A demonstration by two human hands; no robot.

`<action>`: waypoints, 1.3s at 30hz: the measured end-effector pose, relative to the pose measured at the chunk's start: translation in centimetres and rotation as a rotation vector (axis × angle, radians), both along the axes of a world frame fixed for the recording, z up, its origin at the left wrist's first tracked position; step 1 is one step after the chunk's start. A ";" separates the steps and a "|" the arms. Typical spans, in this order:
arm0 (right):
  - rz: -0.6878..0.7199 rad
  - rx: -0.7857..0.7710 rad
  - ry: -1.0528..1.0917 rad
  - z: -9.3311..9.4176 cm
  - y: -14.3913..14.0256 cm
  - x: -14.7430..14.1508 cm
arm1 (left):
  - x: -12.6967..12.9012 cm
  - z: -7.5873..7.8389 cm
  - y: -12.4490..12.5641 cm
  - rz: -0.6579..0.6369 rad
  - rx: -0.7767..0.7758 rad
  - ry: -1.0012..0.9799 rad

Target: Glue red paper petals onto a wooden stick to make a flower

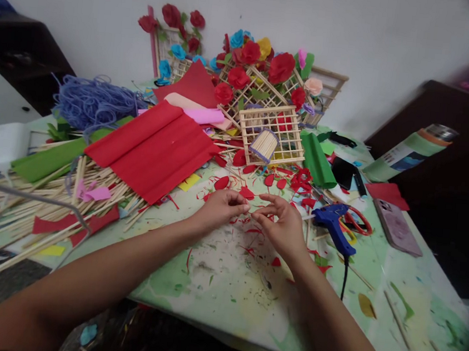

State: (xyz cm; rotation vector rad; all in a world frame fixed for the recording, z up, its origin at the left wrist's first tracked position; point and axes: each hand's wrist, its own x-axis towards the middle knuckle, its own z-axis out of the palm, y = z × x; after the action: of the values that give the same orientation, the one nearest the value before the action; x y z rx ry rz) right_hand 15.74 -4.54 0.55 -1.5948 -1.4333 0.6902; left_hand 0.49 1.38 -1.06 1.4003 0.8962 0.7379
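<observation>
Spreading across the green-and-white paint-stained table (223,286), a large sheet of red crepe paper (153,150) is seen lying flat, with a heap of thin pale wooden sticks (26,204) beside it at the left and a square lattice frame of glued wooden sticks (271,134) behind the hands. A blue hot-glue gun (334,222) is laid just right of the hands, next to red-handled scissors (357,221). Small red paper petals (222,183) are scattered near the fingers.

At the middle of the table, a tiny red paper scrap (250,215) appears to be pinched between both hands: the left hand (220,207) is curled with fingertips closed on it, and the right hand (282,222) meets it with thumb and forefinger, the other fingers loosely spread. The scrap is judged very light, limp and easily torn or creased, so it is best taken at its edge by fingertips only.

The scrap itself is mostly hidden by the fingertips, and its shape cannot be made out. The right edge of the view is darkened and blurred.
</observation>
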 end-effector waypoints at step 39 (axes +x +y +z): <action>-0.019 -0.029 0.046 -0.8 -0.1 -0.7 | -0.2 -0.5 0.1 -0.079 0.195 0.032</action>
State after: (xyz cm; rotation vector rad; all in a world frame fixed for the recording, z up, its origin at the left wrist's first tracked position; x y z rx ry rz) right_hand 15.04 -4.69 -0.22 -1.6025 -1.3790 0.7351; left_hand 0.34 1.51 -1.60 1.6146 0.8057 0.7606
